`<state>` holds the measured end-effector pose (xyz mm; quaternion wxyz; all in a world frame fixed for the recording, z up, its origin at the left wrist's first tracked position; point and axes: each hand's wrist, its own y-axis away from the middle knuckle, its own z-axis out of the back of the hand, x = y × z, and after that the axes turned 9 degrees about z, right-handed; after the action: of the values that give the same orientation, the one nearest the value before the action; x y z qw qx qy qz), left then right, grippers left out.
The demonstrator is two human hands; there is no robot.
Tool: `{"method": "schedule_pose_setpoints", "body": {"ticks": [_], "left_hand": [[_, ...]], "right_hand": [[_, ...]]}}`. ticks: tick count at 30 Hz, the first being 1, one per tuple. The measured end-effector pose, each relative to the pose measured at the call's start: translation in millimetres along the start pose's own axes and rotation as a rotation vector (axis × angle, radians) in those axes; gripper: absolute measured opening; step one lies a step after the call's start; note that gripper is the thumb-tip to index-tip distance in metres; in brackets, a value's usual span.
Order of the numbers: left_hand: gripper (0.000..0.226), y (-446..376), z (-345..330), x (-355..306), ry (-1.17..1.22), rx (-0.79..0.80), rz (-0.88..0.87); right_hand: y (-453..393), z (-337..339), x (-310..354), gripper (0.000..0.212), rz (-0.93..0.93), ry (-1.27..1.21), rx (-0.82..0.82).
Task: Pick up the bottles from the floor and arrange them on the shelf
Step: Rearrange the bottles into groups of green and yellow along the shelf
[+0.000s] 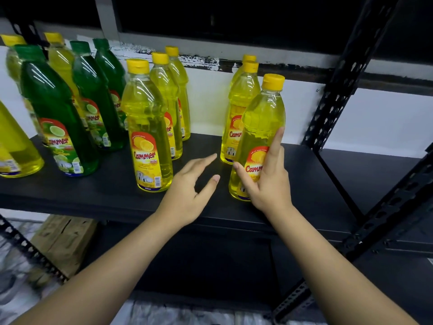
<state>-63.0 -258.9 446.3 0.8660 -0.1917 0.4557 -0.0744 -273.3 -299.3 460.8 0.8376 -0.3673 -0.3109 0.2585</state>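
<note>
A black shelf board [304, 184] carries several upright bottles with yellow caps. My right hand [267, 184] holds the front right yellow bottle [262, 118], which stands on the board; the thumb lies on its left side, one finger points up its right side, and the other fingers are hidden. Two more yellow bottles [241, 102] stand right behind it. My left hand [192, 184] hovers over bare board with spread fingers, holding nothing, between that bottle and another yellow bottle [147, 127]. Green bottles [58, 118] stand further left.
A black perforated upright [337, 83] and a diagonal brace [386, 219] frame the shelf's right end. Another yellow bottle [14, 146] sits at the left edge. Below the shelf, at the left, lies a cardboard box [63, 240] on a plastic-covered floor [16, 289].
</note>
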Motion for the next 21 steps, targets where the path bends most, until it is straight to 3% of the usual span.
{"method": "schedule_pose_setpoints", "body": {"ticks": [5, 9, 13, 21], "left_hand": [[0.052, 0.9, 4.7, 4.8, 0.048, 0.022, 0.064], [0.048, -0.3, 10.3, 5.4, -0.224, 0.093, 0.033], [0.054, 2.8, 9.0, 10.0, -0.557, 0.227, 0.126], [0.058, 0.7, 6.3, 8.9, -0.636, 0.272, 0.162]], "right_hand": [[0.3, -3.3, 15.4, 0.113, 0.004, -0.045, 0.078], [8.2, -0.3, 17.1, 0.11, 0.003, -0.105, 0.179], [13.1, 4.1, 15.5, 0.105, -0.024, -0.152, 0.225], [13.1, 3.6, 14.5, 0.105, -0.043, -0.189, 0.232]]}}
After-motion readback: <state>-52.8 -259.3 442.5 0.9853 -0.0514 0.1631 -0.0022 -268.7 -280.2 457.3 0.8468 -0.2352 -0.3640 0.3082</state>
